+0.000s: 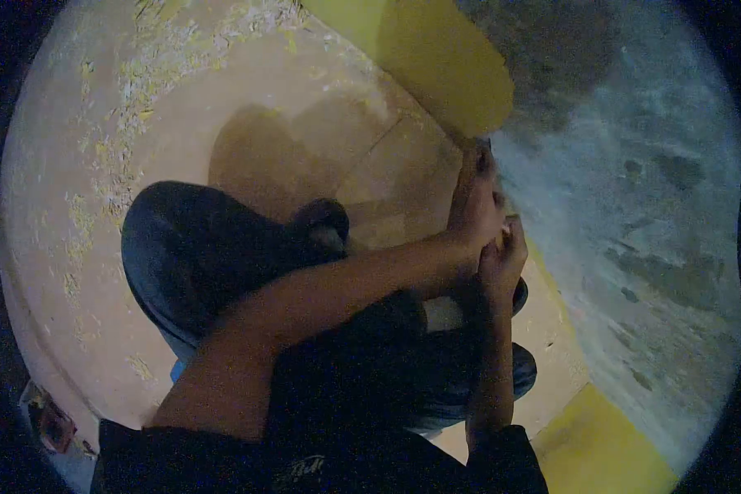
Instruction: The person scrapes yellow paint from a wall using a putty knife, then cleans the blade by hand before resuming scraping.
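Observation:
My left hand [476,206] reaches across from the left, over my crossed legs. It is at the edge where the pale surface meets the yellow band, its fingers curled and closed. Something small and dark shows by its fingertips, too dim to name. Just below, almost touching it, is my right hand [502,262], with thumb and fingers bent together. A small pale spot shows at its fingertips; whether this is a held thing I cannot make out. Shadow hides most of the fingers.
I sit cross-legged in dark trousers [198,239] on a pale surface [305,74] with flaking yellow paint. A yellow painted band [609,436] runs along its right edge. Beyond lies a stained grey-blue floor [634,214]. A reddish object [55,428] is at lower left.

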{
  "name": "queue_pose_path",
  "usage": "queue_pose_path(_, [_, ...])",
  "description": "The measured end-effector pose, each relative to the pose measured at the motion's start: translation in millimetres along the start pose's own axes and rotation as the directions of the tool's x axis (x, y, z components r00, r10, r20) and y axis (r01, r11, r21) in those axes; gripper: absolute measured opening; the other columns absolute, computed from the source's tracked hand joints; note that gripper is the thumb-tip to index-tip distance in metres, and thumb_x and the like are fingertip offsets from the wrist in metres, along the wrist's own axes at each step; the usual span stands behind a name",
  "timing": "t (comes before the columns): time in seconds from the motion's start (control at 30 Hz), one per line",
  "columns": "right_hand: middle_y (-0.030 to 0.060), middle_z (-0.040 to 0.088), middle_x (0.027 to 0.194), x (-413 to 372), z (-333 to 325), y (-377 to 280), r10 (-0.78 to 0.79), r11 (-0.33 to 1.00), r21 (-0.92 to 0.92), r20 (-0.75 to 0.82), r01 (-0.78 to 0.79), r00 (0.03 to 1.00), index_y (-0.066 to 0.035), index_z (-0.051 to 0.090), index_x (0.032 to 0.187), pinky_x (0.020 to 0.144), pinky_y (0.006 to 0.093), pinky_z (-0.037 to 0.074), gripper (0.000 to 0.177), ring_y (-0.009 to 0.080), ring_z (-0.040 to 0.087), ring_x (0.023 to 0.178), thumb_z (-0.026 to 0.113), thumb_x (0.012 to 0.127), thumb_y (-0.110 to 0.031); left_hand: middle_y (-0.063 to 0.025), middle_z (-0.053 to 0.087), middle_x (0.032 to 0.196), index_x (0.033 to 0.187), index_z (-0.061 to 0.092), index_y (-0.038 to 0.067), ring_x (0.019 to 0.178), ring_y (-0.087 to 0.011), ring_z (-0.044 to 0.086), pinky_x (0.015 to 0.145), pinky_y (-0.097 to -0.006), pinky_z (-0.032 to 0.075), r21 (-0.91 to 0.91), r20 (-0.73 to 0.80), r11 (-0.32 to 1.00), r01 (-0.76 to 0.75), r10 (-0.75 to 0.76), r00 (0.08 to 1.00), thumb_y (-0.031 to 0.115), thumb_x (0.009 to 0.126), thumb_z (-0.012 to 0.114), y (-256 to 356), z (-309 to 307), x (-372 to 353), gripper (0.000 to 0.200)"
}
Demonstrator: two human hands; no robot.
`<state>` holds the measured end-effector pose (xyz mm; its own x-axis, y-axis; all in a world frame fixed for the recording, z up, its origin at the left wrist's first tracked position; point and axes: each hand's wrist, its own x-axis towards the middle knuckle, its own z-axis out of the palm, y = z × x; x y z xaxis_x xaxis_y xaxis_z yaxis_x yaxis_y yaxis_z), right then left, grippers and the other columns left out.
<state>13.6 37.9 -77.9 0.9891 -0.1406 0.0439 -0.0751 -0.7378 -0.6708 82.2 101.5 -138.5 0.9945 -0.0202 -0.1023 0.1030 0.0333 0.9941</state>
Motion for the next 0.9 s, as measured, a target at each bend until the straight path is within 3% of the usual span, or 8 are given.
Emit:
queue_pose_path(0.13, [0.0201,0.064,0.089,9,7,7,0.108,0.987,0.118,-0.009,-0.106,0.994,-0.002,0.055,0.1,0.074,0.0358,0.049,0.015,0.026,0.06,0.079,0.053,0.085,-0.005,-0.0162,0.057,0.101,0.114,0.054,0.002,0.092,-0.0326,0.057,0.08,-0.0464,0.048,0.215,-0.335,0.952,-0.216,0.28,0.9,-0.004,0.068,0.067,13,-5,6,0.049])
queue_pose_path(0.23, [0.0221,0.065,0.094,6,3,3,0.066,0.992,0.105,0.065,-0.072,0.996,-0.001,0.056,0.106,0.075,0.0372,0.05,0.022,0.029,0.065,0.085,0.053,0.085,-0.004,-0.0314,0.048,0.121,0.134,0.038,-0.01,0.112,-0.0479,0.049,0.095,-0.0499,0.042,0.037,-0.037,0.995,0.097,-0.096,0.995,-0.006,0.071,0.054,20,-15,2,0.065])
queue_pose_path(0.3, [0.0228,0.066,0.096,2,-5,11,0.198,0.979,0.031,0.097,-0.201,0.976,0.001,0.056,0.114,0.076,0.0381,0.051,0.03,0.0297,0.066,0.089,0.054,0.084,-0.004,-0.0306,0.049,0.117,0.137,0.037,-0.009,0.111,-0.0477,0.05,0.091,-0.049,0.044,0.371,-0.261,0.894,-0.25,0.359,0.896,-0.006,0.072,0.053,16,-6,-2,0.067])
queue_pose_path(0.33, [0.0228,0.066,0.096,7,3,16,0.192,0.98,0.027,0.097,-0.196,0.976,0.001,0.056,0.114,0.076,0.0381,0.051,0.03,0.0297,0.066,0.089,0.054,0.084,-0.004,-0.0306,0.049,0.117,0.137,0.037,-0.009,0.111,-0.0477,0.05,0.091,-0.049,0.044,0.369,-0.266,0.895,-0.251,0.36,0.894,-0.006,0.072,0.053,14,-7,4,0.067])
queue_pose_path(0.4, [0.0231,0.065,0.097,10,15,26,0.039,0.999,-0.036,0.014,-0.038,0.999,0.003,0.055,0.119,0.077,0.0378,0.051,0.035,0.027,0.065,0.088,0.056,0.084,-0.005,-0.0306,0.046,0.12,0.137,0.036,-0.01,0.113,-0.0476,0.048,0.093,-0.0477,0.044,-0.257,-0.03,0.957,0.132,-0.144,0.989,-0.008,0.071,0.052,4,-5,7,0.069])
queue_pose_path(0.5, [0.0147,0.064,0.092,-2,16,20,0.017,0.998,0.066,0.004,-0.017,1.0,0.004,0.051,0.108,0.076,0.0307,0.047,0.022,0.0158,0.058,0.087,0.052,0.089,-0.007,-0.0297,0.046,0.121,0.137,0.036,-0.01,0.111,-0.0471,0.048,0.094,-0.048,0.042,0.26,-0.233,0.957,-0.129,0.191,0.953,-0.009,0.07,0.052,3,-3,-4,0.068])
queue_pose_path(0.6, [0.0224,0.064,0.096,3,13,12,0.222,0.935,0.271,0.052,-0.228,0.974,0.006,0.053,0.116,0.074,0.0346,0.049,0.035,0.0228,0.059,0.085,0.056,0.083,-0.004,-0.0291,0.046,0.122,0.138,0.035,-0.01,0.111,-0.0471,0.047,0.096,-0.048,0.041,0.192,-0.22,0.972,-0.135,0.176,0.96,-0.01,0.07,0.052,10,-4,1,0.07])
queue_pose_path(0.9, [0.0209,0.061,0.077,11,7,2,0.205,0.976,0.054,0.079,-0.209,0.976,-0.003,0.049,0.094,0.063,0.0339,0.045,0.012,0.0253,0.049,0.065,0.056,0.085,-0.005,-0.0306,0.044,0.126,0.138,0.035,-0.008,0.117,-0.0488,0.045,0.099,-0.0478,0.04,0.035,-0.183,0.996,-0.077,0.082,0.98,-0.008,0.07,0.055,5,-6,5,0.071])
